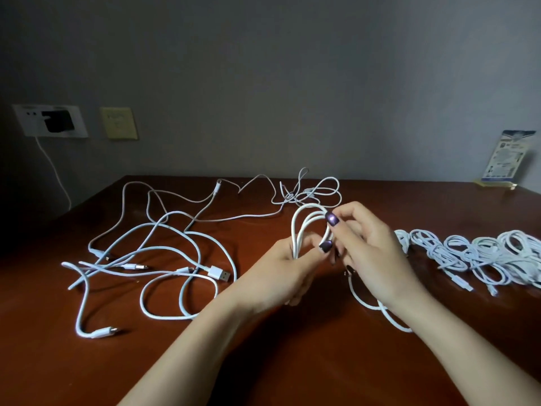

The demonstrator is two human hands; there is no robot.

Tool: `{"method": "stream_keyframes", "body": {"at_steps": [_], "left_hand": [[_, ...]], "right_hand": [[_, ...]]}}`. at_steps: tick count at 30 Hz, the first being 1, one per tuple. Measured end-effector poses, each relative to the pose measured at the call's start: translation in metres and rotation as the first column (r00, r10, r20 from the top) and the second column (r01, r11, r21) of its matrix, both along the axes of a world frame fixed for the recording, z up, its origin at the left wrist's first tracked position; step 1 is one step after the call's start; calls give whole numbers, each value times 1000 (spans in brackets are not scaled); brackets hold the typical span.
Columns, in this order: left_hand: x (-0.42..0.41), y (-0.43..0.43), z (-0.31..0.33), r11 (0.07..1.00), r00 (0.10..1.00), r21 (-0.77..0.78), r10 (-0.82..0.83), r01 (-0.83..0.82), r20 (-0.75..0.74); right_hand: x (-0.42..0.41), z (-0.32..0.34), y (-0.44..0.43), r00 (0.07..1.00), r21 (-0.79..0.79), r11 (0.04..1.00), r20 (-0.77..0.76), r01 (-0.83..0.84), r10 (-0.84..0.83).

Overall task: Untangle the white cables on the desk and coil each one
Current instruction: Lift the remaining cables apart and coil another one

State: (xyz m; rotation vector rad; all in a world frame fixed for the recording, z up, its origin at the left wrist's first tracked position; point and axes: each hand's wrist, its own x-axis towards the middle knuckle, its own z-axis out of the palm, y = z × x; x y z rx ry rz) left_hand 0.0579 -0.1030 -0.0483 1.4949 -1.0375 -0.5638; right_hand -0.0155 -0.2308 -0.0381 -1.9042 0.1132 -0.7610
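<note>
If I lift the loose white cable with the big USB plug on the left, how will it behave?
Probably floppy: the USB-plug cable lies in slack curves on the desk. It crosses other loose cables, so it may drag them. Likely light, being thin.

Legible text: none. Printed card (504, 157) standing at the far right edge of the bench (292, 361), blue header with rows of small print, all too blurred to read. Wall socket plate (49, 121) and yellowish switch plate (118, 123): no readable markings. Cable plugs: no visible brand or label.
</note>
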Motion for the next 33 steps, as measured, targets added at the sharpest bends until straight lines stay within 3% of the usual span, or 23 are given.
{"method": "stream_keyframes", "body": {"at_steps": [6, 11, 16, 21, 28, 33], "left_hand": [[-6, -2, -4, 994, 996, 62, -87, 86, 14], [-12, -3, -2, 984, 985, 31, -174, 174, 9], [-20, -5, -4, 967, 927, -32, -253, 254, -276], [-24, -10, -10, 979, 894, -41, -199, 199, -401], [-22, -10, -6, 992, 944, -18, -127, 127, -304], [-20, -10, -10, 996, 994, 78, -35, 43, -108]], "right_hand": [[-1, -1, 1, 952, -156, 954, 212, 256, -221], [0, -2, 1, 923, -17, 947, 234, 319, -307], [1, -5, 2, 903, -62, 927, 257, 371, -344], [4, -9, -5, 904, -162, 893, 162, 420, -396], [-3, 10, -17, 976, 27, 976, -39, 215, -214], [-9, 12, -23, 963, -149, 966, -135, 212, -232]]}}
